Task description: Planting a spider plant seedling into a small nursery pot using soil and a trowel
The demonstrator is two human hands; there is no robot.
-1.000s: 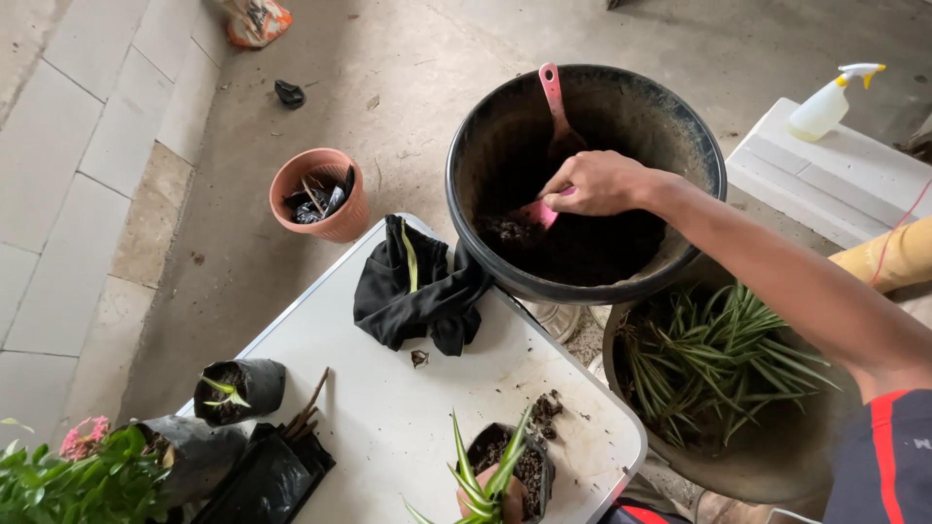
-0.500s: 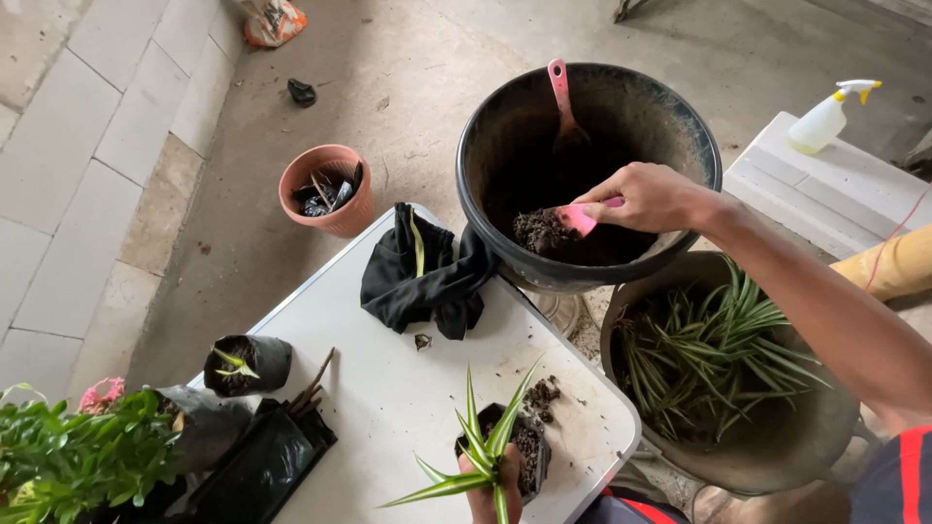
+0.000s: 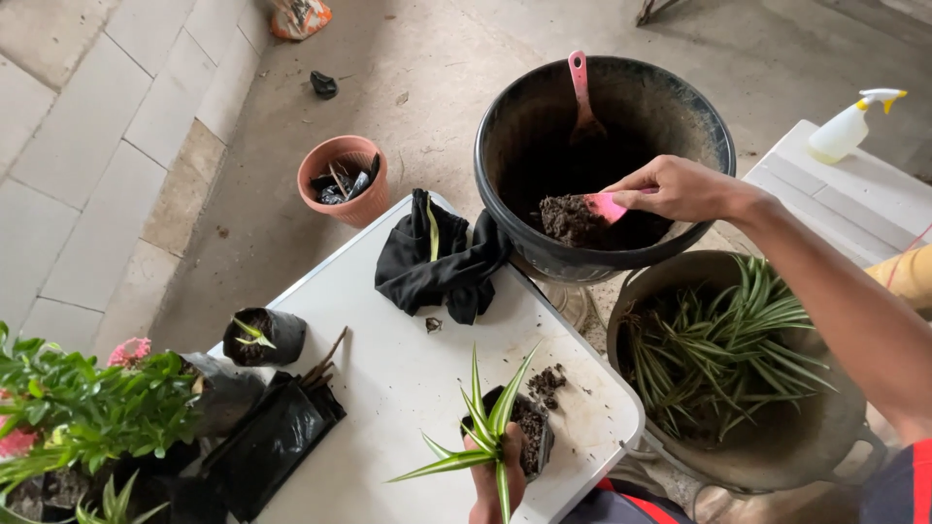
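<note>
Head: pink scoop [image 3: 592,210] now lifted, soil-laden.

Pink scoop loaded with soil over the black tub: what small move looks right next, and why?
Probably carry the pink scoop in the right hand across to the small black grow bag and tip it in. The left hand holds that bag's seedling upright on the white table, soil low around it.

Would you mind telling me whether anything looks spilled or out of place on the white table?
Yes: loose soil lies spilled on the white table, beside the small black bag the left hand holds.
</note>
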